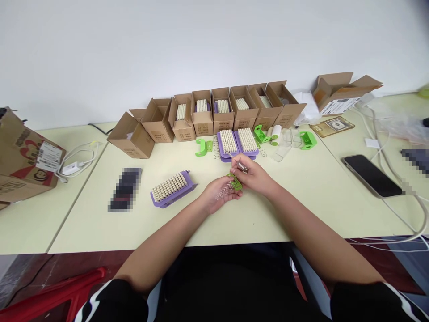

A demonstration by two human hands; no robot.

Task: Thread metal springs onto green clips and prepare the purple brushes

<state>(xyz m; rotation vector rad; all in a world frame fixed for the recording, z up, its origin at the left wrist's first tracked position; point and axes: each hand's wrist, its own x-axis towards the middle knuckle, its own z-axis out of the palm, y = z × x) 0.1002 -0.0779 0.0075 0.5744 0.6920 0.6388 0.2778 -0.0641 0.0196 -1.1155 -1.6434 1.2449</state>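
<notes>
My left hand [216, 197] is wrapped round a metal coil spring [224, 191] with a flat green plastic plate [236, 182] at its upper end. Close against it, my right hand [252, 176] grips a slim metal tool [241, 167], which looks like a small screwdriver, its thin shaft pointing up and left. The right fingertips also touch the green plate. On the table to the left lies a purple block with rows of cream pegs [169, 188]. Two more peg blocks [237, 142] sit side by side just beyond my hands.
Small brown cartons [203, 124] line the wall, several with peg blocks inside. Green brackets [201, 147], loose springs [216, 147], white rolls [276, 132] and clear plastic pieces [284, 145] lie before them. A phone [372, 175] and white cables [417, 203] are at the right, a large carton [27, 156] at the left.
</notes>
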